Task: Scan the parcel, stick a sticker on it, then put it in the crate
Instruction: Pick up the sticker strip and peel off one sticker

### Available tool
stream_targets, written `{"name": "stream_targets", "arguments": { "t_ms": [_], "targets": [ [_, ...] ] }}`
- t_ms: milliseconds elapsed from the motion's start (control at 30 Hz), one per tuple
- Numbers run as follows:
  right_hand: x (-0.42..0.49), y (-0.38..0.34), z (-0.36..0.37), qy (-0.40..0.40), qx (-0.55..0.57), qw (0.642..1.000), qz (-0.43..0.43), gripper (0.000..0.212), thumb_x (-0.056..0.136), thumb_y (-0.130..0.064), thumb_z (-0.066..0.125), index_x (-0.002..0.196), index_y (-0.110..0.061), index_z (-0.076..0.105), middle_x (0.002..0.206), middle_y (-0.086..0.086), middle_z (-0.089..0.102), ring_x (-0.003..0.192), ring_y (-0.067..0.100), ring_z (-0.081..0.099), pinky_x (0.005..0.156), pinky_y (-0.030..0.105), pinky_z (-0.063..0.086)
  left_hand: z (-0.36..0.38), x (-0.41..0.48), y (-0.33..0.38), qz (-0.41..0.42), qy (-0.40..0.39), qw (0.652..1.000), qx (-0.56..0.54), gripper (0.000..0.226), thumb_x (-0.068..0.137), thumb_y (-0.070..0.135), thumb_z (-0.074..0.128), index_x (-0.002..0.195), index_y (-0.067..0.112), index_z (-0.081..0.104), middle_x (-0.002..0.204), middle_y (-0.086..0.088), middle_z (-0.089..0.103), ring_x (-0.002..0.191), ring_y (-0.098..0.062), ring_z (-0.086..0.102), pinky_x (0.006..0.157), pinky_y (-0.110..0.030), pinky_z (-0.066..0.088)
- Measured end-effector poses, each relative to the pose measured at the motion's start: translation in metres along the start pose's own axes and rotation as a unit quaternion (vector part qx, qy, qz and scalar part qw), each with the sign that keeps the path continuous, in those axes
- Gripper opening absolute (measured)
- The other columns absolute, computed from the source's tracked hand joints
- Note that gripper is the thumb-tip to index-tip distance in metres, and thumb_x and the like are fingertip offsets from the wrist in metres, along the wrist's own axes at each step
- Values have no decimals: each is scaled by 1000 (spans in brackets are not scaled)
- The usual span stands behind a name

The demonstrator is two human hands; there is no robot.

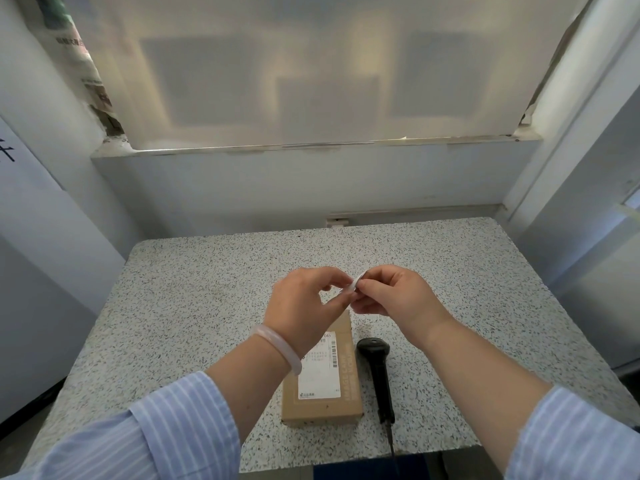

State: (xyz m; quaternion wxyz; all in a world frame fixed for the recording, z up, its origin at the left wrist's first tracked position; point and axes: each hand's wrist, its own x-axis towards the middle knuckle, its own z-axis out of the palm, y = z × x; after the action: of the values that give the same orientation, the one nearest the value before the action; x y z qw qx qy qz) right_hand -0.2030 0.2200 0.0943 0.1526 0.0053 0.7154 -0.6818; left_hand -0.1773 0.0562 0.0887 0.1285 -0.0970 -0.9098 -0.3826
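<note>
Just below both hands (pixel 349 299), parcel (pixel 323 393).

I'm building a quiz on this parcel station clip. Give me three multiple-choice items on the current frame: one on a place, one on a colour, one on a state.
1. Where does the scanner lie?
A. on the parcel
B. on the table, right of the parcel
C. in the left hand

2. What colour is the parcel?
A. brown
B. red
C. blue

3. What are the hands doing?
A. pressing flat on the table
B. lifting the parcel
C. pinching a small white sticker above the parcel

Answers: 1 B, the black scanner rests on the speckled table beside the box's right edge. 2 A, it is plain brown cardboard with a white label. 3 C, the left hand and right hand meet at the sticker.
</note>
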Motion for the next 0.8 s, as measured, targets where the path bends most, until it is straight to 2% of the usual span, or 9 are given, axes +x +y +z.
{"name": "stream_targets", "arguments": {
  "t_ms": [133,233,400,567,733,800],
  "targets": [
    [0,1,1,13,-6,1000,-9,4,85,-4,65,85,-4,68,74,13,73,69,23,71,75,35,61,0,0,1,-4,-1,1000,12,19,82,43,68,96,30,73,85,23,66,82,-2,58,81,-35,50],
    [0,1,1,18,-23,999,-17,3,84,-6,69,87,-4,68,74,9,73,69,18,72,70,27,60,1,3,2,-55,-25,998,-27,22,82,49,66,93,31,73,80,27,64,82,3,59,76,-24,50],
    [-2,0,2,1,-53,998,-37,2,85,-5,68,83,-5,68,71,4,73,68,13,71,64,18,55,3,6,1,-146,-49,980,-130,5,81,36,72,82,32,71,77,16,71,75,7,64,70,-11,52],
    [-2,2,1,-10,-103,993,-54,4,85,-5,68,81,-7,68,71,3,73,69,15,72,68,22,58,4,4,0,-161,-53,980,-106,4,84,31,70,84,28,72,75,16,70,73,5,64,67,-10,51],
    [-1,7,4,4,-107,993,-50,4,83,-4,69,80,-6,70,73,9,74,73,24,72,74,31,60,4,3,0,-148,-50,987,-25,13,85,37,64,82,29,73,73,16,70,72,1,64,69,-26,56],
    [0,9,4,9,-114,993,-36,3,83,-5,68,81,-5,70,76,11,74,73,23,72,73,30,60,4,3,-2,-156,-45,986,-22,14,85,37,62,82,28,72,71,16,68,70,-1,64,67,-27,56]
  ]
}}
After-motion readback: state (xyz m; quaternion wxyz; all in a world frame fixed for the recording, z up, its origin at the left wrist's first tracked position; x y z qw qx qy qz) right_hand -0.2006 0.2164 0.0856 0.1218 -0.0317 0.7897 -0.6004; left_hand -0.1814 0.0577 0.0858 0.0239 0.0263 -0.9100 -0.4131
